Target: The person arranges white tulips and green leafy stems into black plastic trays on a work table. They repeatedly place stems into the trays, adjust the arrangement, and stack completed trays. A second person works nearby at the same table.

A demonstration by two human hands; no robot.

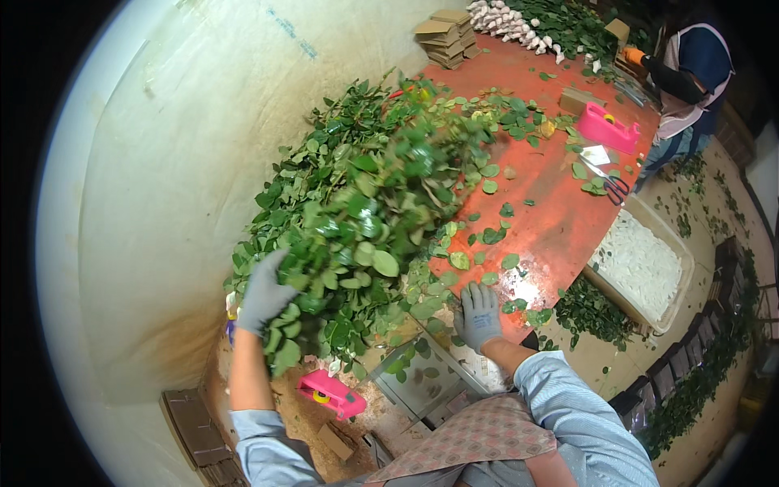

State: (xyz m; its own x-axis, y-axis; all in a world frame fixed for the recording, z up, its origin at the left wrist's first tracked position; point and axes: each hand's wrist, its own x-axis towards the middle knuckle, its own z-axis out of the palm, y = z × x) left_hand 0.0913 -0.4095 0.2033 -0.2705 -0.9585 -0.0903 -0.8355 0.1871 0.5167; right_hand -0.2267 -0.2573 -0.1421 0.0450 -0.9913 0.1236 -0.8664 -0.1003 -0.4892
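Observation:
A large heap of leafy green stems (357,215) lies along the wall side of the red table (552,203), partly smeared by motion. My left hand (266,294), in a grey glove, is at the near left edge of the heap, thumb apart from the fingers and touching the leaves. Some of its fingertips are hard to make out against the foliage. My right hand (479,316), also grey-gloved, lies flat with fingers stretched on the table's near edge. Loose leaves (459,260) are scattered around it. Between my arms stands a clear-sided box (434,373) with leaves on it.
Pink tape dispensers (331,394) (607,127) sit at the near left and far right. Scissors (606,177) lie near the right edge. Beyond are stacked cardboard pieces (448,39), white-wrapped bunches (515,24), and a co-worker (698,81). A pale bin (641,264) stands right.

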